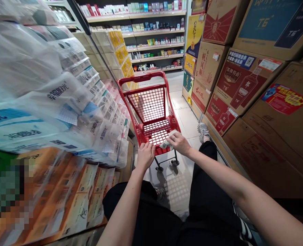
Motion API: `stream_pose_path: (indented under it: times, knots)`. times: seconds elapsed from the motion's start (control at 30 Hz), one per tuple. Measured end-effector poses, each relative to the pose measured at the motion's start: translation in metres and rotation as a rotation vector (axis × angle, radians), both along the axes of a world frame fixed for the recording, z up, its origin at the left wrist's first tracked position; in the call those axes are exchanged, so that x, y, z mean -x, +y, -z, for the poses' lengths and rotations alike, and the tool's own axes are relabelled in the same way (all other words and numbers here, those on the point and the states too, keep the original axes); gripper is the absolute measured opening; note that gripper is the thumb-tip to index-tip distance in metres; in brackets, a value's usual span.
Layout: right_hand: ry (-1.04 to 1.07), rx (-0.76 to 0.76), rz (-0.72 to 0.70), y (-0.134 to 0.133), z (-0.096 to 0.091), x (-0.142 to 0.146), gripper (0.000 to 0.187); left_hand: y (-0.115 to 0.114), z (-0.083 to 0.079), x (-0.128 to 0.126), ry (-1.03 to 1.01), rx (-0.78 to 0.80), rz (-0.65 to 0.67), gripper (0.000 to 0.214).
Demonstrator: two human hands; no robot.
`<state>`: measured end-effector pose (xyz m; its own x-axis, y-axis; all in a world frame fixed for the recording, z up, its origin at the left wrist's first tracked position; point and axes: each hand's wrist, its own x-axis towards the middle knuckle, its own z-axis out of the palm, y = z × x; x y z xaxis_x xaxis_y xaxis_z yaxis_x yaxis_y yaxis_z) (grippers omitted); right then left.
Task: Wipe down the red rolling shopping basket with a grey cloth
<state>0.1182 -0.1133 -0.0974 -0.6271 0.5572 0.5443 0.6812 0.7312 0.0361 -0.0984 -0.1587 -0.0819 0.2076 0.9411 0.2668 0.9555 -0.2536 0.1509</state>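
Note:
A red plastic shopping cart [151,106] with a grid basket stands in the aisle in front of me. My left hand [146,155] is closed over the left corner of the cart's near rim. In my right hand [178,141] is a crumpled whitish cloth [166,144], pressed at the right part of that same rim. The cloth hangs over the rim, and my fingers cover part of it. Nothing shows in the cart's basket. Its black casters [159,168] rest on the floor below.
Plastic-wrapped paper packs [90,112] are piled along the left, with orange packs [74,198] lower down. Cardboard cartons [233,82] are stacked high on the right. Shelves of small goods [156,32] stand at the back. My shoe [204,131] is beside the right-hand platform edge.

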Motion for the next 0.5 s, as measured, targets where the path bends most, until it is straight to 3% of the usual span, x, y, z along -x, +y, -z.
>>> stream_pose_path:
  times: [0.1, 0.2, 0.5]
  knots:
    - [-0.049, 0.012, 0.020, -0.009, -0.002, 0.025, 0.023, -0.003, -0.001, -0.005, -0.028, 0.011, 0.025, 0.036]
    - [-0.087, -0.003, 0.000, -0.010, -0.006, 0.025, 0.023, -0.005, -0.004, -0.005, -0.044, 0.034, 0.060, 0.036]
    - [-0.105, -0.015, -0.161, 0.021, -0.020, -0.075, 0.025, -0.004, -0.005, -0.003, -0.046, 0.048, 0.095, 0.037]
